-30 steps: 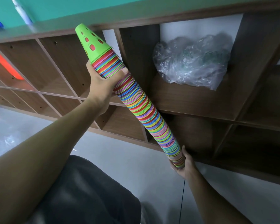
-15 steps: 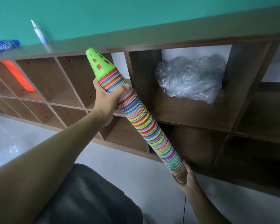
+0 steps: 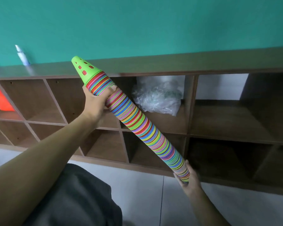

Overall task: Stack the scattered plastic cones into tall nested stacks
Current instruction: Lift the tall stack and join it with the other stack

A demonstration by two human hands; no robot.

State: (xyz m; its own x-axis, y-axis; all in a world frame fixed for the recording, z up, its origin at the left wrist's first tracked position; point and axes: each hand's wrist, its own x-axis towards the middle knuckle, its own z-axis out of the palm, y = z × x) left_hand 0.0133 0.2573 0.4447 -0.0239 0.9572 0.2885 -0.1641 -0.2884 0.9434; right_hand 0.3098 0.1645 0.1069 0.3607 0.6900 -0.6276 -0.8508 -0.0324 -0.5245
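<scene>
view tilted up; both hands grip the tilted cone stack (image 3: 137, 121).

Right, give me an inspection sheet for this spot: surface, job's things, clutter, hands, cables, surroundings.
Surface: pale tiled floor below; wooden cubby shelf in front.
Job's things: one long nested cone stack, many colours, tilted, held in the air; green cone with holes at its upper end. No loose cones seen.
Clutter: crumpled clear plastic bag in a cubby; white bottle on the shelf top; orange object in a cubby at far left; blue item at the left edge, too cut off to tell.
Hands: left hand grips the stack near the top; right hand holds its bottom end.
Cables: nothing seen.
Surroundings: teal wall behind the shelf.
</scene>
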